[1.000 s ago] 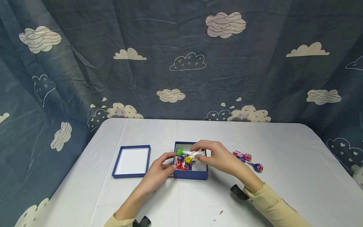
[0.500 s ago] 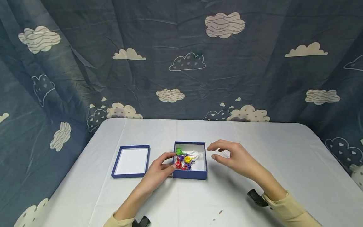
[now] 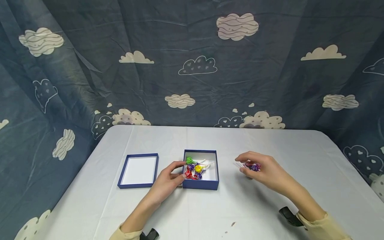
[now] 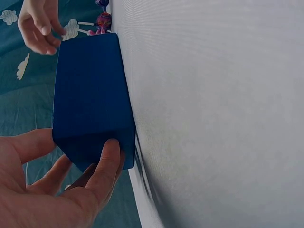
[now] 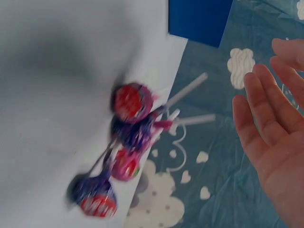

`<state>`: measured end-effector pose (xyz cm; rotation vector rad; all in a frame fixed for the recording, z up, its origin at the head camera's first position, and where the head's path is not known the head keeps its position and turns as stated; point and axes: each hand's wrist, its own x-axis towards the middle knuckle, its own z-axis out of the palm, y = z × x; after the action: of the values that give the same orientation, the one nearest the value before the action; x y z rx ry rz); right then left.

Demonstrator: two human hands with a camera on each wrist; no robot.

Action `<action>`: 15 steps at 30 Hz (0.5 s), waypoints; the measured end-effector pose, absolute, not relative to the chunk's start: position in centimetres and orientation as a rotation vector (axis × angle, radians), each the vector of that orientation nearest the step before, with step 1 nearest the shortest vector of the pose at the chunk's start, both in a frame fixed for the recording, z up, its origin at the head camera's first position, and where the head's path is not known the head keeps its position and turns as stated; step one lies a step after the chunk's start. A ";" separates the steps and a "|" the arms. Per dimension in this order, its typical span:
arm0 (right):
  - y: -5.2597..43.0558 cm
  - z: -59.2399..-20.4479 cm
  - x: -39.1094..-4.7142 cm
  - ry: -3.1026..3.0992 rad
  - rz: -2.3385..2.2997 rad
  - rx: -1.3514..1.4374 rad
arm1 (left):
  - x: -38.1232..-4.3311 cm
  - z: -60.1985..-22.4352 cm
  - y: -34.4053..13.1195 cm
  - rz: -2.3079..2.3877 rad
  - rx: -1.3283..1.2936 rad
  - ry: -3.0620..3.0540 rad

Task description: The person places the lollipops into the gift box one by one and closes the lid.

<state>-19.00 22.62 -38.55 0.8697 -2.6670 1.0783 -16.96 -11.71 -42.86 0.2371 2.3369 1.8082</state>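
Note:
A blue open-topped box (image 3: pixel 201 184) stands on the white table, with several lollipops (image 3: pixel 198 168) lying in it in green, yellow, red and purple wrappers. My left hand (image 3: pixel 169 177) holds the box at its left side; in the left wrist view its fingertips (image 4: pixel 111 145) lie on the blue wall. To the right of the box, my right hand (image 3: pixel 264 168) hovers over a small pile of pink and purple lollipops (image 5: pixel 133 135). Its fingers are apart and hold nothing. The hand partly hides this pile in the head view.
A blue-edged lid (image 3: pixel 138 170) lies to the left of the box, its white inside facing up. Behind the white table (image 3: pixel 210 216) hangs a dark curtain (image 3: pixel 198 86) with cloud prints.
My right hand has come out of the box and moved right, to the lollipop pile. The left hand has stayed at the box.

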 end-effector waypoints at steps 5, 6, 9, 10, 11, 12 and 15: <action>24.0 -38.6 -18.6 -2.657 1.027 0.845 | -16.9 -42.9 -11.7 1.810 0.234 2.340; 24.3 -38.7 -18.5 -2.653 1.010 0.844 | -16.9 -42.9 -11.6 1.810 0.232 2.342; 25.1 -38.8 -18.2 -2.684 0.989 0.800 | -16.9 -42.9 -11.6 1.812 0.229 2.342; 25.4 -38.9 -18.2 -2.697 0.981 0.783 | -16.9 -42.9 -11.6 1.813 0.229 2.342; 25.8 -39.0 -18.1 -2.704 0.979 0.769 | -16.9 -42.9 -11.6 1.812 0.229 2.344; 26.1 -39.1 -18.1 -2.707 0.980 0.755 | -16.9 -42.9 -11.6 1.811 0.229 2.345; 27.1 -39.6 -18.0 -2.705 0.990 0.716 | -16.9 -42.9 -11.6 1.809 0.232 2.345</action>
<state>-18.02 27.15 -39.55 0.7155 -2.7048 0.9902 -16.93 -11.57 -42.90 0.2321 2.3450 1.8088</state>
